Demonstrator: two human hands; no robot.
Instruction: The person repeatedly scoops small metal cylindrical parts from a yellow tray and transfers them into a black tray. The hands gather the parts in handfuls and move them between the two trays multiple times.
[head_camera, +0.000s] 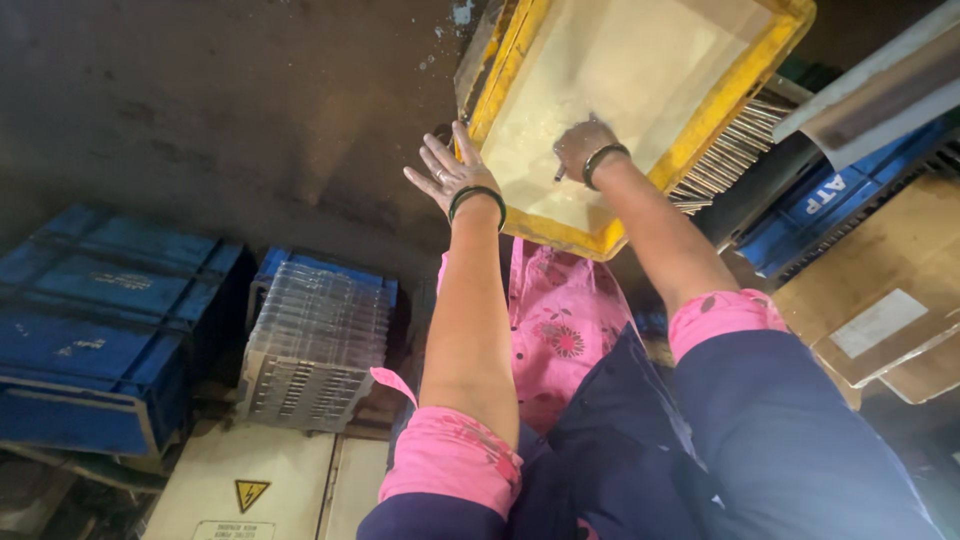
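Note:
A yellow plastic tray (700, 125) with a pale, dusty inside lies tilted at the top middle. My left hand (452, 170) rests flat against the tray's left rim with its fingers spread and holds nothing. My right hand (583, 145) is inside the tray, closed in a fist on its pale floor. A small dark rod (559, 173) sticks out from under that fist. Both wrists carry a dark bangle, and the pink sleeves are pushed up above the elbows.
A row of thin metal rods (725, 160) lies beside the tray's right edge. Blue crates (100, 320) stand at the left, one holding stacked clear plastic trays (315, 340). Cardboard boxes (880, 300) and another blue crate (830, 205) are on the right. A cream cabinet (250, 480) with a yellow warning triangle is below.

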